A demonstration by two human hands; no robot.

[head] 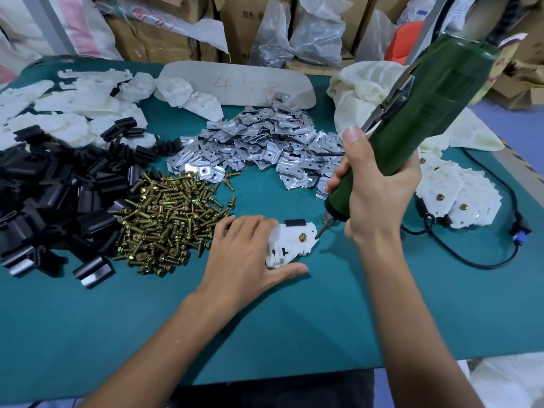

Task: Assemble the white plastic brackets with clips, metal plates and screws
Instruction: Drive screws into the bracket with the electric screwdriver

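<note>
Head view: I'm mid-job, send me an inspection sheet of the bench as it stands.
Surface: teal mat table, in use.
Job's things: white plastic bracket carrying a black clip and brass screw; loose piles of brass screws, black clips, metal plates and white brackets; finished brackets stacked at right.
Clutter: cream cloth; white card marked 45.
Grippers: left hand presses on the bracket; right hand grips green electric screwdriver, bit tip beside the screw, not on it.
Cables: black cable loops over the mat at right.
Surroundings: cardboard boxes and plastic bags behind.
</note>
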